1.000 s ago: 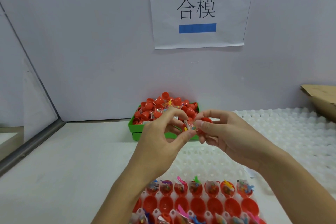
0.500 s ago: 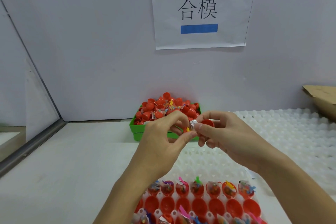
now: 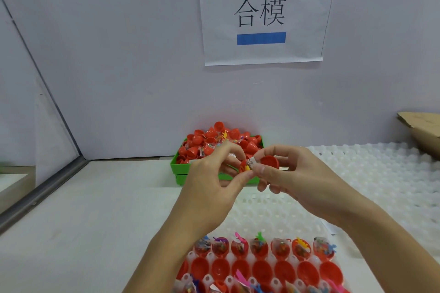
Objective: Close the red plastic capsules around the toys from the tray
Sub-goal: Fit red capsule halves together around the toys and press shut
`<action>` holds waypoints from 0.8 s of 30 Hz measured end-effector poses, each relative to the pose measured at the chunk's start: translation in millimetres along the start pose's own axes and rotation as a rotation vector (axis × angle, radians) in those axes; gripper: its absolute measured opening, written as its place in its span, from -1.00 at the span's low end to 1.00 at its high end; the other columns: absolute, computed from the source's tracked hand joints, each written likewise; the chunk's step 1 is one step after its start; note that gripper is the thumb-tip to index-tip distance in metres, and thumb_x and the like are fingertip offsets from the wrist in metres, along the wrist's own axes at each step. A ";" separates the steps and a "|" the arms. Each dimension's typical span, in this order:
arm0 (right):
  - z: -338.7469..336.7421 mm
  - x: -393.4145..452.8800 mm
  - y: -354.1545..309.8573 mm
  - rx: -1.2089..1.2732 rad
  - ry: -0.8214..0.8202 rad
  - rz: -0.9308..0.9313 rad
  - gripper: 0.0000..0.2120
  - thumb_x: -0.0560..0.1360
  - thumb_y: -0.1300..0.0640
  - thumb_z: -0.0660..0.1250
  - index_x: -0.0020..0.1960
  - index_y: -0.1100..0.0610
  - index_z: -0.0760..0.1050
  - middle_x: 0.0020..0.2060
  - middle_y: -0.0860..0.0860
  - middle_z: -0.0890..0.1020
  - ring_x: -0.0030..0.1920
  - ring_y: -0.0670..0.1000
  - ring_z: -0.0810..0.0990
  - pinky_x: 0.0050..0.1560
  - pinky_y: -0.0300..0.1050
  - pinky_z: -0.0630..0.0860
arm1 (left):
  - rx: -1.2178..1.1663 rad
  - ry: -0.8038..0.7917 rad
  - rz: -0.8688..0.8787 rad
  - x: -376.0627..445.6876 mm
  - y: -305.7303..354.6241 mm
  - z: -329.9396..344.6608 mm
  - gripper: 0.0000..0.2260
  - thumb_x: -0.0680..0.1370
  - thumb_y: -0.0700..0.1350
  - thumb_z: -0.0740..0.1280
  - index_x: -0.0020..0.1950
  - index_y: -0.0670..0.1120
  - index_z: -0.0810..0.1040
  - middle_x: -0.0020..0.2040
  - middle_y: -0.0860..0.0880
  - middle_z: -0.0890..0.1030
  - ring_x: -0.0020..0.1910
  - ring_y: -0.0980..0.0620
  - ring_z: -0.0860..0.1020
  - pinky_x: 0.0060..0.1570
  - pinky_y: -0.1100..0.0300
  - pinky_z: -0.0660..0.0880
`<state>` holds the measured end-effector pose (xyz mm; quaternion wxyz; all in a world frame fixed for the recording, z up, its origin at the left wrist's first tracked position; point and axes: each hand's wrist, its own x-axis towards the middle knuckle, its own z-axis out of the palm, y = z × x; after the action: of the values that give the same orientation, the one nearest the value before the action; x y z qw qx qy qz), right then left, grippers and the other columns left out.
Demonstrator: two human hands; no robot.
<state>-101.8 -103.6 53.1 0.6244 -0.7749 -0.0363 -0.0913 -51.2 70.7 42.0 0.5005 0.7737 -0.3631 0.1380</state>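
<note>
A pale wall faces you, with a paper sign (image 3: 262,12) taped to it by blue strips, above a white table (image 3: 95,209). Against the wall sits a green bin (image 3: 177,164) heaped with red capsule pieces, and a white dimpled tray (image 3: 369,173) spreads to your right beside a cardboard box (image 3: 421,131).

Your two hands meet above the table, in front of the bin. Your left hand (image 3: 209,188) pinches a small wrapped toy (image 3: 248,166) with yellow showing, fingers curled around it. Your right hand (image 3: 300,178) grips a red capsule half (image 3: 269,162), its open side turned towards the toy; toy and half are touching or very nearly so.

Compared with half a second ago, your hands sit much as they did, the pinch point only slightly shifted, and the red half now shows more of its rim beside your right thumb.

At the bottom edge lies the near tray (image 3: 262,269): one row of red cups with bagged toys (image 3: 259,245) standing in them, then a row of red cups showing only their insides.
</note>
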 end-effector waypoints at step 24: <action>-10.7 -2.6 -4.7 0.014 -0.031 -0.123 -0.73 0.36 0.11 0.43 0.06 0.03 0.67 -0.14 0.04 0.73 -0.22 -0.07 0.70 -0.22 -0.31 0.54 | -0.155 -0.067 -0.024 2.6 -2.6 -7.4 -0.76 0.47 0.14 0.42 0.12 0.24 0.51 -0.06 0.10 0.64 -0.03 0.07 0.64 0.01 0.23 0.56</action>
<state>-106.2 -112.9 59.4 0.6224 -0.7681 -0.0943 -0.1173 -46.5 76.6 45.3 0.5483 0.7411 -0.3797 0.0775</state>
